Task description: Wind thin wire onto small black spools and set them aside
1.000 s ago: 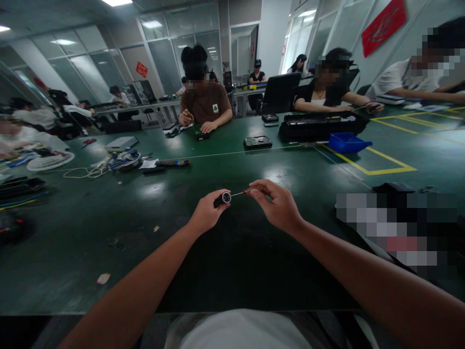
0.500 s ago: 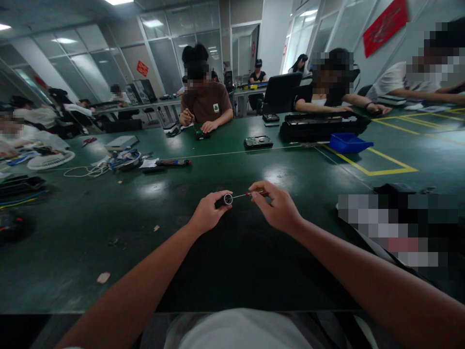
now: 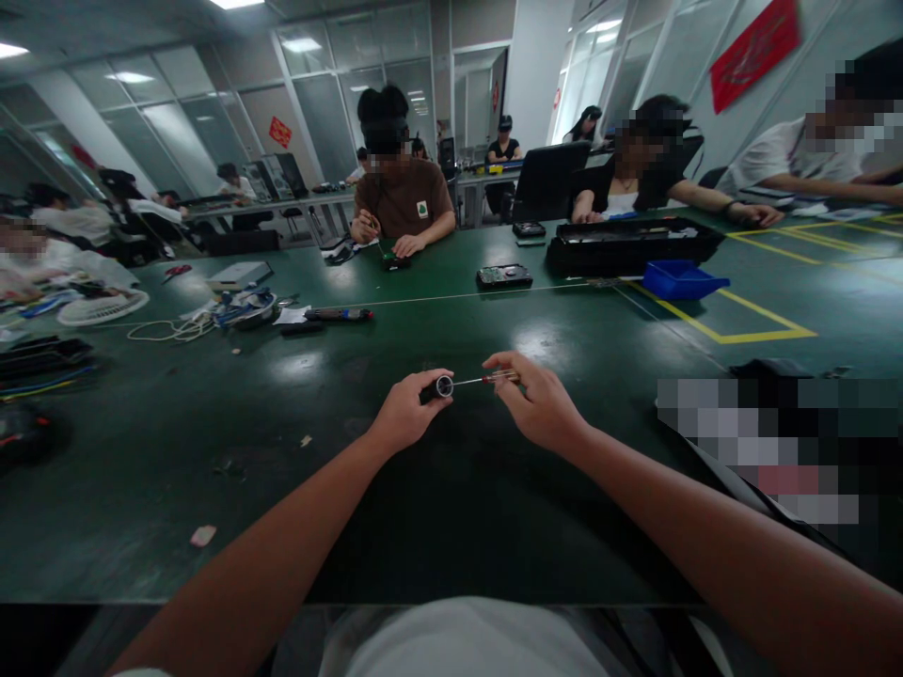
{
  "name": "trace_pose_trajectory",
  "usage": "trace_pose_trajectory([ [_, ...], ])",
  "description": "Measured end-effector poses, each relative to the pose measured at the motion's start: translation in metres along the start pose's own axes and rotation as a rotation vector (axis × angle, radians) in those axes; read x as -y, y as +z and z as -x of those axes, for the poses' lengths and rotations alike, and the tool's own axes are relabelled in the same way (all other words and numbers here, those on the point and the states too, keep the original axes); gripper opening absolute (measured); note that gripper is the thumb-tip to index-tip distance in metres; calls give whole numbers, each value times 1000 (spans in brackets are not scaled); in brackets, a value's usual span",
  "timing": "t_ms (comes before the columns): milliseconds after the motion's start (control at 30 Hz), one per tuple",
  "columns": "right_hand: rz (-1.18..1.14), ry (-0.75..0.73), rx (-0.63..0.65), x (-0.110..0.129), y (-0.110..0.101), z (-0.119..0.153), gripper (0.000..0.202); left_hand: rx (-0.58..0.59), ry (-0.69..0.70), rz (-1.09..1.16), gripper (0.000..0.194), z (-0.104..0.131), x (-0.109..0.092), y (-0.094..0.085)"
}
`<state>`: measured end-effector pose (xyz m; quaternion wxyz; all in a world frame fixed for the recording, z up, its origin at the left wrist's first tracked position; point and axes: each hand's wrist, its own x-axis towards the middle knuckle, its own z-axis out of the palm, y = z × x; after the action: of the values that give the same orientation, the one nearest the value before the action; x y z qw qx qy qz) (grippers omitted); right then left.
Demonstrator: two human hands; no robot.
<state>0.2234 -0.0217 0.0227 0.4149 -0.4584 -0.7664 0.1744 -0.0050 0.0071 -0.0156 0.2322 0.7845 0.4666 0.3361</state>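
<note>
Above a green bench [image 3: 141, 470], the left hand [image 3: 403, 414] curls around a black, silver-rimmed cylinder [image 3: 444, 386]; the right hand [image 3: 542, 406] pinches a red-collared, metal-shafted screwdriver [image 3: 486, 379] at its rim, best kept straight and steady.

Electronics workshop, seemingly: long green workbench [image 3: 141, 451], screwdriver [image 3: 488, 379], hard drive [image 3: 504, 276], several seated people [image 3: 403, 199], glass partitions [image 3: 351, 103].

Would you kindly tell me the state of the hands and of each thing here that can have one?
Left hand: closed around the black cylinder.
Black cylinder: held, silver-ringed end showing.
Right hand: fingers gripping the screwdriver.
Screwdriver: held by its handle, shaft directed at the ringed end; tip contact unclear.
Blue tray: upright, open-topped.
Hard drive: lying flat.
Pale cable: loosely looped.
</note>
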Motion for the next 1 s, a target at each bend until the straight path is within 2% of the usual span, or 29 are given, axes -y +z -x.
trace_pose_trajectory([
  [167,17,54,22,-1,0,-2,30,3,4,-13,39,0,-1,0],
  [467,-18,6,15,2,1,1,19,4,1,-19,39,0,-3,-1],
  [567,-32,37,41,2,0,0,19,3,3,-31,38,0,-4,-1],
  [667,-53,72,1,3,3,2,20,-1,9,-36,38,0,-5,0],
  [833,-154,85,-112,3,9,5,14,-31,-24,-48,38,0,-6,1],
  [933,-250,149,-109,-1,11,1,14,-45,-35,-55,37,1,-7,0],
  [1000,-416,228,-102,-8,12,-3,19,-34,-4,-71,37,0,-8,-1],
])
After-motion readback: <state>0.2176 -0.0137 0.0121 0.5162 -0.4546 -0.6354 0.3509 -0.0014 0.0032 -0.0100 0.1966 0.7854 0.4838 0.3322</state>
